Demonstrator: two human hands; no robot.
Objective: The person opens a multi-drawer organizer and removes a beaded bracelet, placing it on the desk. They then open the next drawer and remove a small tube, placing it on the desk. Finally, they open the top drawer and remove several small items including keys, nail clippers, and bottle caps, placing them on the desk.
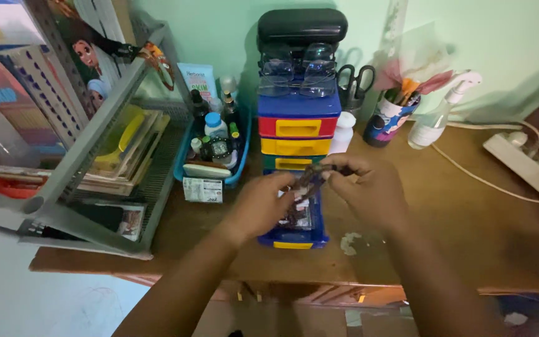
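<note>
My left hand [258, 209] and my right hand [369, 190] meet over a pulled-out blue drawer [294, 237] at the bottom of a small plastic drawer unit [297, 128]. Both hands pinch a small dark object [312, 176] between the fingertips; its kind is unclear. The drawer holds small dark and white items, partly hidden by my hands. The unit has red, yellow and green drawers above, all pushed in. On top of the unit sit clear glasses [296, 73] and a black case [302, 25].
A grey metal rack [88, 143] with books fills the left. A blue tray [216, 150] of bottles stands beside the unit. Behind are scissors [354, 78], a pen cup [389, 118], a spray bottle [435, 118] and a white power strip [525, 162] with cable.
</note>
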